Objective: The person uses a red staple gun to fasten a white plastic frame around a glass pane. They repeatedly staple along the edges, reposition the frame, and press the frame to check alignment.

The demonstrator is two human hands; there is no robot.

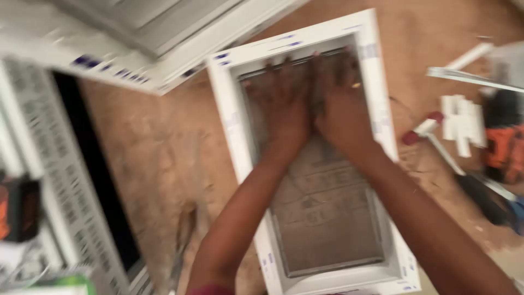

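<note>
A small white window frame (229,125) lies flat on a brown workbench, with a glass pane (327,218) set inside it. My left hand (281,106) and my right hand (341,104) rest side by side, fingers spread, palms flat on the far end of the pane. The fingertips reach up to the frame's far inner edge. Neither hand grips anything. A ring shows on a finger of my right hand. The picture is blurred by motion.
Larger white frame profiles (153,49) lie at the upper left and down the left side. A hand tool (183,240) lies on the bench left of the frame. White plastic spacers (464,123), a red-handled tool (423,131) and an orange power tool (505,150) sit at the right.
</note>
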